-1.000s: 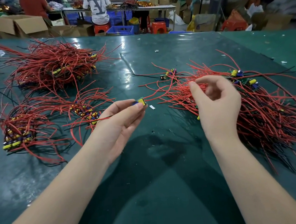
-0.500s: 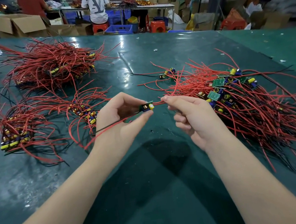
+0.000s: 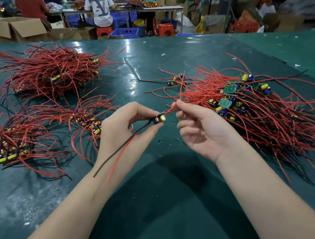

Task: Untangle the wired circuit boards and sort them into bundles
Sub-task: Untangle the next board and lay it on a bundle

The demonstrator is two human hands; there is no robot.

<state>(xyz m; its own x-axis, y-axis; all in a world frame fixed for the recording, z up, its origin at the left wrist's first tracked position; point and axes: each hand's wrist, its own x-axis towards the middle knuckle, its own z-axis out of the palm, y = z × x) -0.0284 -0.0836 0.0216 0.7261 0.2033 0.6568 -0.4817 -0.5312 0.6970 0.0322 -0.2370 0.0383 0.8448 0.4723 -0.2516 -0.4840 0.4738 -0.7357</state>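
Observation:
My left hand (image 3: 123, 129) pinches a small circuit board (image 3: 159, 118) with a yellow capacitor, above the table's middle. A black and a red wire trail from it back over my left wrist. My right hand (image 3: 202, 129) pinches the board's other red wires (image 3: 170, 108) between thumb and forefinger just right of the board, its other fingers loosely curled. Those wires run right towards the big tangled pile of red-wired boards (image 3: 251, 111). On the left lie sorted bundles (image 3: 13, 144), (image 3: 86, 120) with their boards stacked together.
A large heap of red wires (image 3: 50, 73) lies at the back left of the green table (image 3: 164, 208). Two loose boards (image 3: 175, 79) sit behind the right pile. Beyond the table are cardboard boxes (image 3: 18, 29), blue crates, red stools and seated people.
My right hand left the pile and came in beside my left hand, taking the board's red wires. My left hand lifted the board, whose trailing wires now lie over my left wrist.

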